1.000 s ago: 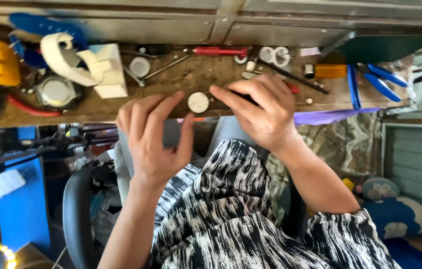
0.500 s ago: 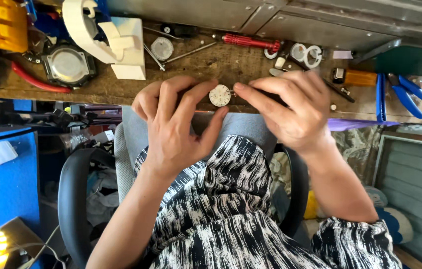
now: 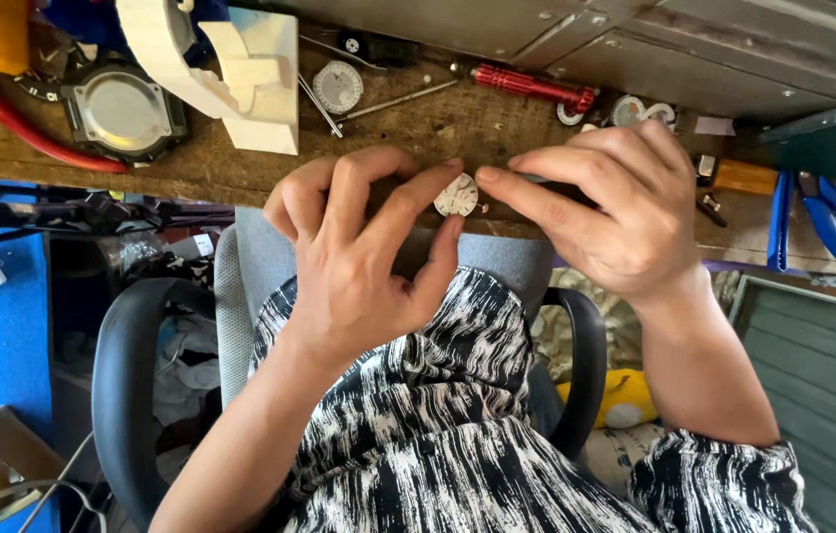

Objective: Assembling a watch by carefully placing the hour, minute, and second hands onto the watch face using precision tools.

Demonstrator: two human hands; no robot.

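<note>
The person sits at a wooden bench [image 3: 418, 128] with both hands raised to its near edge. The left hand [image 3: 363, 262] curls its fingers around a small white dial [image 3: 457, 195], thumb below and forefinger above, pinching it by the rim just over the edge of the bench. The right hand [image 3: 615, 212] comes in from the other side, its forefinger stretched out with the tip right beside the dial; the rest of its fingers are bent and close together, and I cannot tell whether they grip some thin tool hidden under them. Further back on the bench lie a red screwdriver [image 3: 526, 84], a second dial [image 3: 338, 86] with tweezers [image 3: 319, 104] beside it, and a watch case [image 3: 121, 107] with a red strap [image 3: 42, 143] curving under it. A white holder [image 3: 240, 69] stands near the case. Blue pliers [image 3: 818, 212] rest well off to the right. Below the hands is a black-and-white patterned garment [image 3: 437, 424] and the arm of a chair [image 3: 131, 395].
</note>
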